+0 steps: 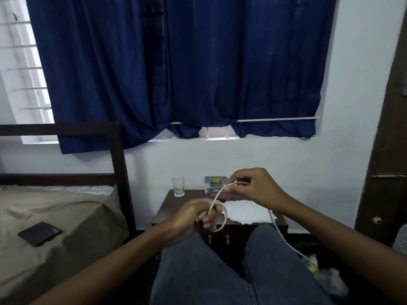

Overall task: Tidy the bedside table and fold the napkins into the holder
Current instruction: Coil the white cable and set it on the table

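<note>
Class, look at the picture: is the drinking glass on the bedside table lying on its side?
No, the glass stands upright at the back left corner of the bedside table, apart from the napkins.

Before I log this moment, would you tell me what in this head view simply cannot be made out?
- Cable: its far end runs off past the right knee into dim clutter on the floor.
- Box at the back of the table: label too small to read; the right hand covers part of it.
- Napkins: count unclear, and the hands overlap them.
- Left hand: the fingers curl around the cable loop, so the plug is hidden.
</note>
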Available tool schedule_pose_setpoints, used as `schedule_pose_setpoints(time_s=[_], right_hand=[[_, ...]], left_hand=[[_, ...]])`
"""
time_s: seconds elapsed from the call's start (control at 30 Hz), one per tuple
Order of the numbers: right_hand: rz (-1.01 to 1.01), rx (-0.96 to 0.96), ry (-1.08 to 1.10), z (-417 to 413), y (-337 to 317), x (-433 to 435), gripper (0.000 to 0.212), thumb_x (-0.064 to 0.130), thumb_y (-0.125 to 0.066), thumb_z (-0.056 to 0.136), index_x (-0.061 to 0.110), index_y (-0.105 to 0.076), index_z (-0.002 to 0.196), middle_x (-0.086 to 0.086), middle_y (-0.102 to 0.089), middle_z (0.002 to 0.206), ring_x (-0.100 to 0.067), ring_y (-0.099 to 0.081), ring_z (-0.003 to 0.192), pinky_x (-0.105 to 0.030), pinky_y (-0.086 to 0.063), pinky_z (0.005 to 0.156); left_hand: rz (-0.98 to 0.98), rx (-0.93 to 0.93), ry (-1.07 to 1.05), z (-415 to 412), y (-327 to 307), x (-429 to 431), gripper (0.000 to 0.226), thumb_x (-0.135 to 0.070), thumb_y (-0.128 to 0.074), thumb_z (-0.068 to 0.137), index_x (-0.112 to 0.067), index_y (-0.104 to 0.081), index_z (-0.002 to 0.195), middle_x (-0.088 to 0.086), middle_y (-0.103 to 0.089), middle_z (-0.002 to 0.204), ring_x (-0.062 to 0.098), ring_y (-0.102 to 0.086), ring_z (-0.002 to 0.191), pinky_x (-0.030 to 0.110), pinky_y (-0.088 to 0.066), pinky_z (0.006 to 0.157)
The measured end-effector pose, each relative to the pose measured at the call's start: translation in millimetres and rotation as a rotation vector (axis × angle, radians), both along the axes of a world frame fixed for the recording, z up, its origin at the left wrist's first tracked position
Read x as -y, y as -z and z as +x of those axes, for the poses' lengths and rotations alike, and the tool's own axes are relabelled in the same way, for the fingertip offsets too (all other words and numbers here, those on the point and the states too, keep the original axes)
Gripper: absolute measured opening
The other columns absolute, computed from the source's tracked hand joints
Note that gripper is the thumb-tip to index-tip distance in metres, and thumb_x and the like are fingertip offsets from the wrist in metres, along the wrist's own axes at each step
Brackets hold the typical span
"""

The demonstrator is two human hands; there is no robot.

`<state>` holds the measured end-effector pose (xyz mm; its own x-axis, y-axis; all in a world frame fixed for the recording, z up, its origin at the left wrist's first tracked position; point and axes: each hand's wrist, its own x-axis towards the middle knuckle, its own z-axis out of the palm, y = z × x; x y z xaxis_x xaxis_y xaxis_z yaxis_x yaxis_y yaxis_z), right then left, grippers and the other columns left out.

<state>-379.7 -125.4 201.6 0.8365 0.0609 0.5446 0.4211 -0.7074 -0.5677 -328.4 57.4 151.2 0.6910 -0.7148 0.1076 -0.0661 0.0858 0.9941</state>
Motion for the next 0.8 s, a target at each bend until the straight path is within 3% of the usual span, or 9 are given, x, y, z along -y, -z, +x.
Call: schedule_pose_setpoints(time_s=[0.1,0.2,0.37,0.5,0.6,0.67,0.73,0.8], right_hand=[[0.095,-0.07,-0.029,3.6,6.7,5.5,0.01,0.019,-0.073,0.077,0.012,-0.076,0.083,-0.002,-0.072,0.073,-0.013,-0.06,0.063,-0.024,-0.045,0.058],[0.221,-0.21,-0.087,8.9,16.9,4.9,0.011,0.021,-0.069,0.082,0.012,-0.075,0.082,-0.001,-0.058,0.056,-0.007,-0.046,0.044,-0.018,-0.036,0.044],[0.432,-0.471,-0.152,13.3,33.0,24.7,0.015,0.016,-0.067,0.083,0.002,-0.067,0.079,-0.009,-0.057,0.06,-0.015,-0.047,0.047,-0.024,-0.041,0.049],[0.524,-0.494,-0.108,17.0,39.4,48.3,0.009,0.007,-0.07,0.078,0.004,-0.062,0.075,-0.015,-0.062,0.069,-0.018,-0.052,0.052,-0.027,-0.043,0.051],[0.401,-0.47,-0.084,16.1,42.2,46.5,0.008,0.003,-0.072,0.076,0.004,-0.066,0.071,-0.011,-0.064,0.068,-0.018,-0.056,0.052,-0.024,-0.042,0.048],[0.236,-0.444,-0.055,15.7,46.3,36.0,0.011,0.002,-0.071,0.077,0.007,-0.067,0.068,-0.002,-0.064,0.06,-0.014,-0.057,0.047,-0.02,-0.041,0.044],[0.04,-0.421,-0.076,12.4,47.6,19.3,0.016,0.005,-0.067,0.081,0.014,-0.064,0.068,0.007,-0.061,0.054,-0.008,-0.057,0.044,-0.014,-0.039,0.044],[-0.207,-0.374,-0.107,5.8,46.5,-0.1,0.01,0.014,-0.063,0.085,0.015,-0.063,0.076,0.013,-0.055,0.057,0.0,-0.055,0.046,-0.007,-0.036,0.05]], left_hand=[[-0.104,-0.256,0.071,2.3,-7.3,-2.3,0.035,-0.022,-0.032,0.096,-0.005,-0.055,0.076,-0.007,-0.03,0.041,0.008,-0.029,0.036,0.023,-0.04,0.051],[-0.193,-0.381,0.096,4.9,-11.7,-7.2,0.019,-0.022,-0.044,0.085,-0.01,-0.051,0.072,-0.01,-0.028,0.04,0.004,-0.026,0.034,0.019,-0.037,0.048],[-0.435,-0.512,-0.01,16.8,-20.0,-19.0,0.021,-0.018,-0.041,0.088,-0.012,-0.047,0.069,-0.009,-0.03,0.041,0.005,-0.029,0.033,0.018,-0.039,0.047],[-0.559,-0.562,-0.136,29.0,-21.1,-27.2,0.031,-0.019,-0.032,0.098,-0.011,-0.044,0.07,-0.006,-0.034,0.042,0.007,-0.033,0.034,0.018,-0.041,0.047],[-0.591,-0.563,-0.191,30.9,-21.1,-27.5,0.031,-0.019,-0.033,0.099,-0.011,-0.045,0.071,-0.004,-0.044,0.047,0.009,-0.043,0.038,0.018,-0.045,0.052],[-0.592,-0.545,-0.238,30.5,-21.3,-28.2,0.031,-0.02,-0.035,0.099,-0.011,-0.047,0.072,0.001,-0.061,0.058,0.011,-0.059,0.045,0.02,-0.053,0.052],[-0.585,-0.515,-0.251,31.1,-19.8,-29.5,0.032,-0.02,-0.034,0.1,-0.011,-0.048,0.073,0.012,-0.074,0.084,0.014,-0.072,0.064,0.024,-0.06,0.062],[-0.573,-0.46,-0.23,33.3,-17.7,-30.5,0.031,-0.022,-0.03,0.101,-0.012,-0.047,0.078,0.016,-0.07,0.11,0.019,-0.073,0.089,0.028,-0.058,0.079]])
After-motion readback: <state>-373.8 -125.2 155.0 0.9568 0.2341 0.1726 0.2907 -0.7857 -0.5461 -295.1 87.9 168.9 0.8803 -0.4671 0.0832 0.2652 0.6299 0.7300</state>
